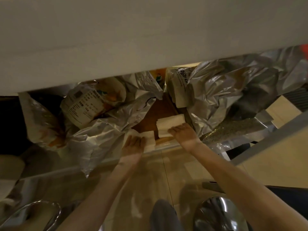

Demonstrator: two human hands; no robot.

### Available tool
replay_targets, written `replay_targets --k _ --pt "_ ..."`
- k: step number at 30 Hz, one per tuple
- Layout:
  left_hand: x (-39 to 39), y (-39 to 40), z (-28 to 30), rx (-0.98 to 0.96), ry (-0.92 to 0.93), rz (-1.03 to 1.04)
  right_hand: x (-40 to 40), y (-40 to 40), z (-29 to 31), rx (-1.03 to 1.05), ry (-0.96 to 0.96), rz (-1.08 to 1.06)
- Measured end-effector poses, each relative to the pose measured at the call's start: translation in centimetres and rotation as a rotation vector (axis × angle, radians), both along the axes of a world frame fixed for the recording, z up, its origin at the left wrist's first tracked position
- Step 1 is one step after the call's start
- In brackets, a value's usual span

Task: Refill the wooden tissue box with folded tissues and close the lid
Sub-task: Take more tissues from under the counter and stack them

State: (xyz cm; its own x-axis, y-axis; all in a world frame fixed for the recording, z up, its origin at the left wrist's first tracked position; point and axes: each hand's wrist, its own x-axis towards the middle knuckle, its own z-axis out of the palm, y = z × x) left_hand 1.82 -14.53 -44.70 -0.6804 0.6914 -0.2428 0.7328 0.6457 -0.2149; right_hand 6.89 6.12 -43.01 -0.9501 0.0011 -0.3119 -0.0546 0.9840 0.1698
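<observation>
We are reaching into a low storage space at the centre of the frame, crowded with crinkled plastic bags on both sides. Our right hand is closed on a stack of folded tissues, fingers over its near edge. Our left hand lies flat, fingers spread, on a second stack of tissues just beside the first; whether it grips that stack we cannot tell. Something brown and wooden shows between the bags just behind the stacks; we cannot tell whether it is the tissue box or only the shelf floor.

To do this step well, we judge that each stack should be pinched across its full thickness so no sheets fan out, then lifted straight towards us, clear of the bags that could snag a loose corner.
</observation>
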Motion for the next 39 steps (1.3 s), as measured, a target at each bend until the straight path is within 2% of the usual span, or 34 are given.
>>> replay_targets --k 1,2,7,8,10,13,17,19,21,23,26,31,34,37,39 --pt "0.1 0.1 0.4 -0.024 -0.054 0.029 -0.2 0.1 0.0 0.009 0.001 0.01" --pt "0.0 0.4 0.4 -0.005 0.01 -0.015 -0.3 0.2 0.1 0.021 0.001 0.021" --pt "-0.2 0.6 1.2 0.04 0.014 -0.012 -0.7 0.1 0.3 0.084 0.04 0.071" --pt "-0.6 0.5 0.9 0.075 0.065 -0.025 -0.8 0.1 0.2 0.091 0.049 0.078" --pt "-0.9 0.4 0.7 -0.006 -0.007 -0.003 -0.9 0.0 0.0 0.089 0.062 0.086" --pt "-1.0 0.5 0.2 0.006 0.049 -0.026 -1.3 0.2 0.0 0.069 0.061 0.096" --pt "-1.2 0.1 0.4 0.048 -0.086 0.002 -1.4 0.7 0.1 -0.002 0.003 0.049" --pt "-0.5 0.3 2.6 0.057 -0.103 0.073 -1.2 0.8 0.5 -0.016 -0.005 0.045" --pt "-0.6 0.8 3.4 0.179 -0.168 0.208 -0.9 0.9 1.3 -0.04 -0.002 0.029" --pt "-0.4 1.1 3.7 0.164 -0.345 0.326 -0.7 0.8 2.2 -0.077 0.008 0.002" --pt "0.1 1.3 5.8 0.256 -0.46 0.4 -0.1 0.3 3.7 -0.191 0.035 -0.08" --pt "0.6 0.4 10.8 0.577 -0.628 0.593 2.2 -0.7 8.8 -0.582 -0.008 -0.303" --pt "2.1 -0.7 14.4 0.731 -0.811 0.754 4.4 -1.1 12.3 -0.786 -0.046 -0.467" --pt "4.9 -2.5 18.3 0.788 -0.972 0.848 7.7 -2.0 16.1 -0.933 -0.107 -0.566" --pt "7.0 -3.8 20.9 0.761 -1.023 0.833 10.1 -2.6 18.9 -1.035 -0.14 -0.582"
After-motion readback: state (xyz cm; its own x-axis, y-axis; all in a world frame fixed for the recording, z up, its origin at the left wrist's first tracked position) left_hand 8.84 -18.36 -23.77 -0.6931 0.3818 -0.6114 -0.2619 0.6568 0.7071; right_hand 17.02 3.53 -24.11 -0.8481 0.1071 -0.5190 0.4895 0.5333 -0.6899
